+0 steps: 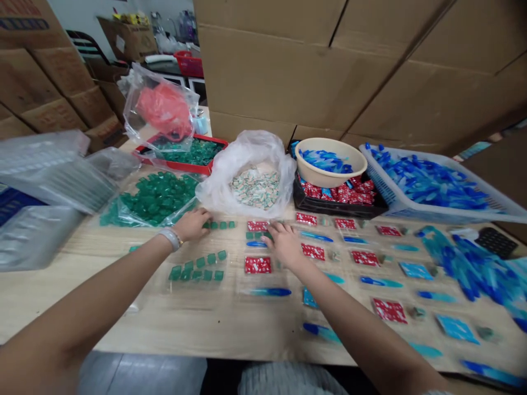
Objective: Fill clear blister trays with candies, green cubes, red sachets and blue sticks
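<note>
My left hand (191, 225) reaches to the left end of a row of small green squares (223, 225) in a clear plastic tray. Its fingers are closed and curled downward; whatever is between them is hidden. My right hand (284, 244) is over another clear tray, its fingers bent together at the right end of a row of green squares (256, 236). Above that row lies a red patterned packet (257, 226), and below it a blue pen-shaped piece (257, 244). Nearer me, more green squares (197, 274) sit in two rows inside a clear tray.
Behind my hands are a green-square pile (160, 195), a red tray (206, 168), a plastic bag (255, 148) of small pale pieces, a cream basin (329, 178) and a white basket (444, 211) of blue pieces. Stacked clear trays (61, 170) stand left; filled ones spread right. Cardboard (288, 71) rises behind.
</note>
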Motion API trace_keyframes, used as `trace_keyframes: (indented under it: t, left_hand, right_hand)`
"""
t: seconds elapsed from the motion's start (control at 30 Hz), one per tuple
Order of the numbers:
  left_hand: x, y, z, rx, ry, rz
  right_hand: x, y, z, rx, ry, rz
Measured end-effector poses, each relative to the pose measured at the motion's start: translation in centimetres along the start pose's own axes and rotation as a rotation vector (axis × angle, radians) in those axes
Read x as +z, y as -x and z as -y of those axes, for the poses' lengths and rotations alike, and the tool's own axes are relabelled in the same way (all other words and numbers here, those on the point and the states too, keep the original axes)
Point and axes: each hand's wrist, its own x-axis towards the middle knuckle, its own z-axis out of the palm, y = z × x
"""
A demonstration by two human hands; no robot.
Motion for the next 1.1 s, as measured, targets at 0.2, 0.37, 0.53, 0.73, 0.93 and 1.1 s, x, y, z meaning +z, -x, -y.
trace_keyframes:
  t: [0.2,0.37,0.53,0.73,0.93,1.1]
  left_hand:
    - [-2.5,-1.5,0.2,0.057,0.026,-0.051]
    - [-6.8,-0.7,-0.6,0.047,-0.030,-0.181]
    - [-8.3,3.6,-7.8,0.093,-0.164,-0.373]
    - [-1.6,7.8,-17.4,0.237,-0.107,-0.282]
    - [3.0,9.5,-19.6,0.286,-0.081,-0.161]
    - [4.0,10.7,-20.9,0.229,-0.088,-0.157]
  right_hand:
    - [-1.3,-2.8,1.9,0.001,-0.237,-0.114]
    - [-2.8,-7.3,4.3,0.127,-1.002,0.065]
    - [-6.0,-2.4,2.9,0.245,-1.588,0.305]
    - [-4.3,8.8,-2.3,0.082,-1.129,0.138]
    - [-2.8,11.3,-3.8,-0.280,-0.447,0.229]
    - [-3.2,11.0,-4.3,-0.203,-0.255,0.179]
